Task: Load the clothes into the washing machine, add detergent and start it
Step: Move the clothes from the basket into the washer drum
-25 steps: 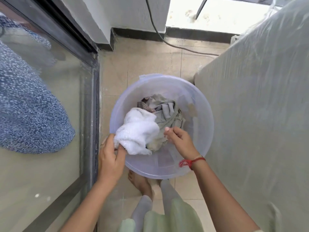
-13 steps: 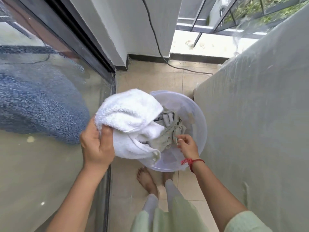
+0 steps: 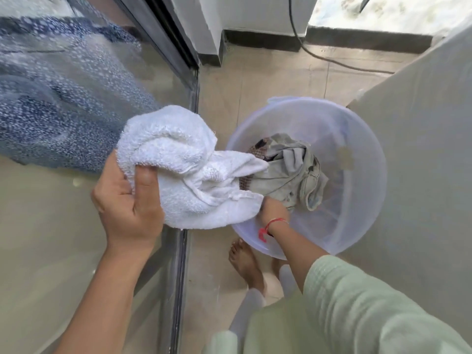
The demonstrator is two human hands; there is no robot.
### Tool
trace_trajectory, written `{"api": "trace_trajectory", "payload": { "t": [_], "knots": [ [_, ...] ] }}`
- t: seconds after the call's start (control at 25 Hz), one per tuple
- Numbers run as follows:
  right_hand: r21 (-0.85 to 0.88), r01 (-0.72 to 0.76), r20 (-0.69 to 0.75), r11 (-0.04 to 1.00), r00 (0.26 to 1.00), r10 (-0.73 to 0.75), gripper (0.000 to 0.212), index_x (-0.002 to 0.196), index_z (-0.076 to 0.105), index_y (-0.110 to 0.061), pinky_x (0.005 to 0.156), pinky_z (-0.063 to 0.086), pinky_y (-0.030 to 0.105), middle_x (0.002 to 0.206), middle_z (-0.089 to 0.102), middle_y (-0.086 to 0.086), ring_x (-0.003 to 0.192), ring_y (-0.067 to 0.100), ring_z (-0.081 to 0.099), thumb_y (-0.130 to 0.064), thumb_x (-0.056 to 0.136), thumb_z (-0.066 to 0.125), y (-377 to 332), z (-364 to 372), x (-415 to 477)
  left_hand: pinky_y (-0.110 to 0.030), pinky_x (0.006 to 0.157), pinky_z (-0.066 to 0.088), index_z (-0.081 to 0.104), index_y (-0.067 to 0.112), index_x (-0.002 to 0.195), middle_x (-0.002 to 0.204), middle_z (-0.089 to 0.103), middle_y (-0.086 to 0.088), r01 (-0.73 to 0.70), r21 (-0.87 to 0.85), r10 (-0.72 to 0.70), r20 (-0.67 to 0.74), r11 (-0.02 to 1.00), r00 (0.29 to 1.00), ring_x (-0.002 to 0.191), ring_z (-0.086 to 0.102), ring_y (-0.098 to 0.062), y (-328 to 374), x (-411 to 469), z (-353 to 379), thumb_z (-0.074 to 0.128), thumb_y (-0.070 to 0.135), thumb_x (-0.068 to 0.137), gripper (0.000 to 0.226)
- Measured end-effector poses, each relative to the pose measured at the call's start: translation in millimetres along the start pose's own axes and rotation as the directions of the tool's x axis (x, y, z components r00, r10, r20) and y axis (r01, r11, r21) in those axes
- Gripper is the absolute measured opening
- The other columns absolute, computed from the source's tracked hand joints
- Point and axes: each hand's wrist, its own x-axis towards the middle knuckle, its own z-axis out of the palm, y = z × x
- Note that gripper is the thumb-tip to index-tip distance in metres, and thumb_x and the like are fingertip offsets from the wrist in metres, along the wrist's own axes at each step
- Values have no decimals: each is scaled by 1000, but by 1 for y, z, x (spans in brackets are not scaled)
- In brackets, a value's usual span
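While the left hand [image 3: 127, 200] grips the white towel [image 3: 178, 159], the right hand [image 3: 274, 210], fingers hidden, perhaps holds grey clothes [image 3: 288, 169].

A glass door [image 3: 76, 251] fills the left, its dark frame [image 3: 190, 98] edging the tiled floor [image 3: 268, 77] — a blue speckled cloth [image 3: 63, 103] shows in the glass. A black cable [image 3: 357, 69] comes down the white wall [image 3: 255, 11] — then trails right across the floor.

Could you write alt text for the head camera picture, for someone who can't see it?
A person's left hand grips a bunched white towel over the rim of a translucent plastic tub on a tiled floor; the right hand reaches into the tub at a crumpled grey-green garment.
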Motion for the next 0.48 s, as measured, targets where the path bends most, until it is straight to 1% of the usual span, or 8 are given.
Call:
{"api": "trace_trajectory", "payload": {
  "t": [0.08, 0.12, 0.16, 0.24, 0.28, 0.36, 0.44, 0.48],
  "knots": [
    [-49, 34, -24, 998, 999, -35, 22, 104, 63, -4, 79, 48, 38, 108, 65, 19, 101, 34, 62, -11, 91, 46, -2, -10, -8, -27, 76, 45, 57, 9, 106, 94, 62, 26, 46, 23, -46, 30, 999, 998, 89, 58, 0, 3, -3, 2, 38, 52, 94, 48],
    [-44, 27, -34, 999, 999, -28, 22, 102, 64, -2, 81, 48, 38, 108, 65, 20, 102, 35, 62, -8, 90, 47, -1, -19, -18, -27, 71, 43, 54, 11, 104, 90, 63, 21, 53, 44, -55, 42, 998, 998, 83, 56, -1, 9, -3, 2, 38, 52, 94, 45],
    [-3, 1, -49, 1000, 999, -1, 22, 101, 65, -1, 82, 48, 37, 107, 66, 20, 103, 35, 61, -6, 89, 48, 2, -33, -31, -28, 66, 42, 52, 13, 101, 85, 64, 11, 48, 70, -52, 54, 996, 997, 77, 55, -6, 19, -2, 0, 39, 49, 94, 40],
    [191, -55, -53, 980, 996, 67, 19, 95, 70, -1, 77, 46, 31, 99, 69, 19, 97, 31, 63, -6, 85, 54, 10, -66, -63, -32, 61, 37, 54, 9, 98, 77, 62, -8, 44, 113, -55, 91, 993, 994, 71, 53, -17, 43, 5, -6, 40, 39, 91, 34],
    [299, -49, -44, 953, 997, 65, 15, 89, 71, -3, 72, 44, 28, 91, 70, 17, 89, 26, 64, -7, 84, 57, 12, -88, -83, -31, 59, 35, 56, 3, 97, 75, 62, -14, 43, 131, -58, 115, 990, 992, 70, 53, -20, 56, 11, -11, 40, 37, 90, 38],
    [503, 25, -32, 864, 999, -10, 13, 75, 68, -8, 62, 40, 23, 70, 64, 7, 69, 12, 58, -4, 85, 61, 11, -132, -123, -30, 56, 34, 59, -5, 94, 71, 63, -18, 27, 159, -52, 153, 987, 987, 66, 56, -25, 80, 21, -21, 40, 37, 89, 46],
    [675, 123, -63, 727, 992, -109, 25, 66, 61, -13, 57, 38, 18, 59, 56, -4, 53, -1, 49, 2, 87, 59, 0, -189, -181, -30, 53, 37, 59, -5, 89, 64, 59, -12, 14, 135, -37, 170, 991, 985, 59, 58, -33, 115, 32, -42, 40, 40, 87, 48],
    [755, 161, -87, 636, 985, -146, 28, 66, 59, -13, 56, 38, 18, 56, 54, -7, 51, -2, 48, 3, 88, 56, -8, -217, -210, -29, 53, 35, 59, -4, 87, 60, 53, -6, 4, 113, -23, 171, 994, 985, 55, 58, -33, 133, 37, -54, 40, 41, 87, 49]
  ]
}}
